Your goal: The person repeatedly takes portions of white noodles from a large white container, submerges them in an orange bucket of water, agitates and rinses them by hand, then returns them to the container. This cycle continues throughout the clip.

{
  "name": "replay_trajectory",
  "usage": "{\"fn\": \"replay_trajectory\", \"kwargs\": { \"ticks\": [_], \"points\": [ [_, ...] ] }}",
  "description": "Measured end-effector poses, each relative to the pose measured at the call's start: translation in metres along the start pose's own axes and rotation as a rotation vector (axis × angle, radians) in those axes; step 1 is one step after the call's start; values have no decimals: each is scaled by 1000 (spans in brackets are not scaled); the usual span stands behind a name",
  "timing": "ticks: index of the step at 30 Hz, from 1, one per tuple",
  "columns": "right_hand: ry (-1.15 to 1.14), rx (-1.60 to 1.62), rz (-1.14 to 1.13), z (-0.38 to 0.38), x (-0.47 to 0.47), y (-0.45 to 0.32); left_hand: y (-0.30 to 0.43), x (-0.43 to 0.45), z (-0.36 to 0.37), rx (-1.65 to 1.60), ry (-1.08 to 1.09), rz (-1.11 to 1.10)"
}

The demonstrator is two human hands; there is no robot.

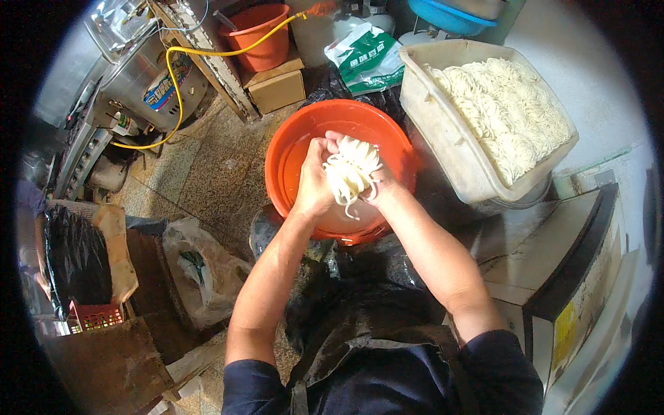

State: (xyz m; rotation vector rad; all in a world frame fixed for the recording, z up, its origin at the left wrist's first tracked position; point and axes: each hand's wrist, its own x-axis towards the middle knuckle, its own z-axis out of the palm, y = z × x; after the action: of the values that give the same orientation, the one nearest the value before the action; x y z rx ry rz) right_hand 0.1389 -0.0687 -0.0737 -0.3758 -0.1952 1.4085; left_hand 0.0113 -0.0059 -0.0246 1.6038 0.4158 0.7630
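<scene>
Between my two hands is a bundle of pale noodles (353,168), with a few loose strands dangling below it. My left hand (315,179) presses on the bundle's left side, fingers curled at the top. On the right, my right hand (385,181) cups the bundle from beneath, its fingers mostly hidden by the noodles. Both hands are above an orange plastic basin (282,137), which holds some cloudy liquid (345,220). Beyond my right hand, a large off-white plastic tub (433,129) is filled with coiled noodle bundles (500,116).
A green-and-white printed plastic bag (365,59) lies behind the basin. At the back stand an orange bucket (262,41) and a cardboard box (277,92). A yellow hose (179,93) runs past a large metal pot (155,83). Cardboard boxes (106,363) are at left; a person's sleeve (31,199) shows there.
</scene>
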Motion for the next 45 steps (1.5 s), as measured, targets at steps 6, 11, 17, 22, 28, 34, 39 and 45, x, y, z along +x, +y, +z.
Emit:
{"fn": "replay_trajectory", "kwargs": {
  "ticks": [6,11,17,22,28,34,39,45],
  "points": [
    [-9,-228,9,6,-6,-2,4,17,-11,864,-257,120],
    [-48,-400,-5,14,-17,-3,0,35,-27,992,-364,302],
    [-108,-739,29,19,-20,-2,2,29,-33,984,-301,-81],
    [142,-1169,-151,61,-14,9,-12,17,-45,512,-169,-272],
    [-238,-1641,-318,26,30,-39,-51,5,-29,-139,28,-265],
    [-8,-2204,-436,130,23,-165,-67,-11,-62,117,23,-346],
    [378,-2077,-498,171,-59,-325,-125,-27,-96,236,10,-373],
    [978,-2100,-370,101,-152,-452,-131,-37,-108,321,-15,-362]
  ]
}}
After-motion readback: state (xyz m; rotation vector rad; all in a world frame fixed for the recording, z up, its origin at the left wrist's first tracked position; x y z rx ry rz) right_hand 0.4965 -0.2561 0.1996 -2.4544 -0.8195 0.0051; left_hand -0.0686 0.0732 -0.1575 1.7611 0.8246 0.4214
